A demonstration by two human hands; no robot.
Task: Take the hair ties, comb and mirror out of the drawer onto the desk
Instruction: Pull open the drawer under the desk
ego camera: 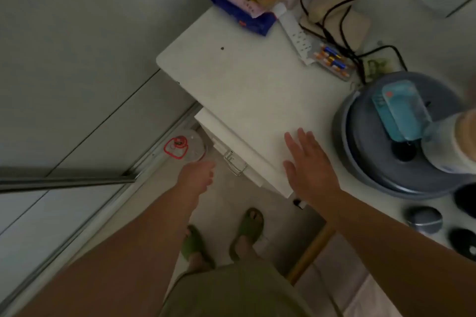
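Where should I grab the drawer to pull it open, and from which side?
Grip the metal handle on the drawer front, under the desk edge. It is a thin bail loop standing off the face, so fingers likely hook behind its bar. Come from the front with the left hand, already beside it; the right hand lies open on the desk.

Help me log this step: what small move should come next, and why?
Probably the left hand should close on the metal handle and pull. The drawer looks shut, the hand is open just short of the handle, and the right hand lies flat on the desk.
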